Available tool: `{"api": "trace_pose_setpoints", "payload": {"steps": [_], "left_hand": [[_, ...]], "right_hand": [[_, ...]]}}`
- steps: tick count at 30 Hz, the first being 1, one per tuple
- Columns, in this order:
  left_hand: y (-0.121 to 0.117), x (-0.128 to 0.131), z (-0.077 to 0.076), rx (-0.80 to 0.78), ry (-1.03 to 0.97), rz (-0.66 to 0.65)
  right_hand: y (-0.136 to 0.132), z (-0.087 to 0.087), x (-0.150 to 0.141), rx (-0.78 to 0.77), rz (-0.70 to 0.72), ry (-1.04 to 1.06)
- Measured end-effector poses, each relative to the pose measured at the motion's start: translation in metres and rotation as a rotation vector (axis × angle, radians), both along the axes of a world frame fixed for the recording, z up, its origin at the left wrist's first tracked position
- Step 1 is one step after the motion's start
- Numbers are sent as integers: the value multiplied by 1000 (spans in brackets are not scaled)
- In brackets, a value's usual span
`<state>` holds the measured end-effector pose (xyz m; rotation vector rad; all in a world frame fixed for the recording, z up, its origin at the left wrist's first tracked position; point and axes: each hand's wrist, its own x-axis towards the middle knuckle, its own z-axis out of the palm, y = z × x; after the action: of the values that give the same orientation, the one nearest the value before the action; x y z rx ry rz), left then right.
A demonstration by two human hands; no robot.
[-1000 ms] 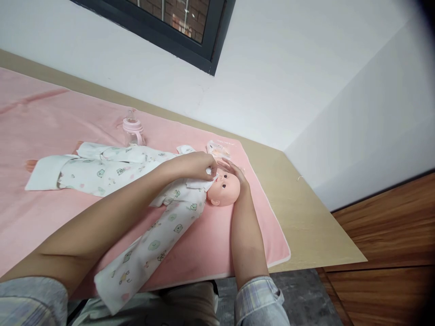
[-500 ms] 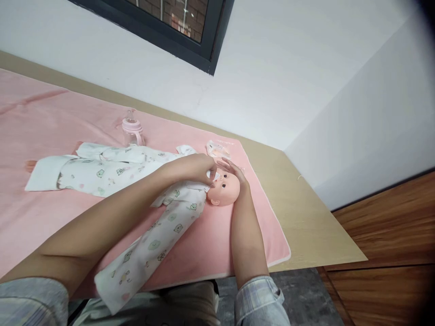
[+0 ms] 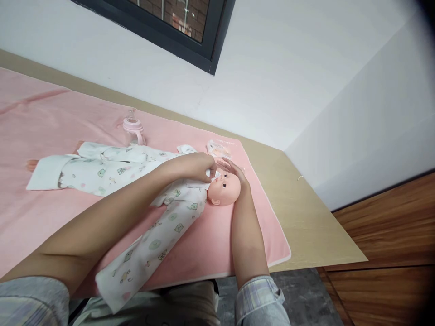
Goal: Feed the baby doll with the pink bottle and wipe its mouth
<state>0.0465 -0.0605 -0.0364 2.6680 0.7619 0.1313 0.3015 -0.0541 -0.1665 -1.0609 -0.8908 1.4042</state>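
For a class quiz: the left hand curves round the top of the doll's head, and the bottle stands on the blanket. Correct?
No: in the head view, the right hand curves round the top of the doll's head. The bottle does stand on the blanket.

A clear baby bottle (image 3: 133, 132) with a pink collar and a pink handle stands upright on a pink blanket (image 3: 210, 244) edged in pale trim. A small transparent packet (image 3: 219, 148) with something peach-coloured inside lies near the blanket's far right corner. The blanket covers much of a light tan tabletop (image 3: 306, 231), whose bare right end has a small white curved piece (image 3: 300, 177) at its edge. Behind rises a white wall (image 3: 265, 81) with a dark-framed window (image 3: 212, 50), brickwork (image 3: 197, 18) and bars showing through. Brown wood-grain panels (image 3: 390, 226) and dark grey floor (image 3: 302, 290) fill the lower right.
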Motion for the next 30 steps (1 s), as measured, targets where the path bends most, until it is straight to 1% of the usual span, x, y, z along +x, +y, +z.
{"api": "trace_pose_setpoints", "payload": {"steps": [5, 13, 17, 22, 30], "left_hand": [[1, 0, 2, 13, -31, 14], [1, -1, 5, 32, -69, 18], [1, 1, 5, 35, -72, 21], [1, 0, 6, 60, -82, 48], [4, 4, 2, 84, -123, 81]], "right_hand": [[3, -3, 3, 3, 28, 0], [6, -7, 4, 23, 5, 14], [4, -6, 3, 50, -10, 9], [1, -2, 0, 43, -7, 8], [2, -1, 0, 51, 15, 2]]}}
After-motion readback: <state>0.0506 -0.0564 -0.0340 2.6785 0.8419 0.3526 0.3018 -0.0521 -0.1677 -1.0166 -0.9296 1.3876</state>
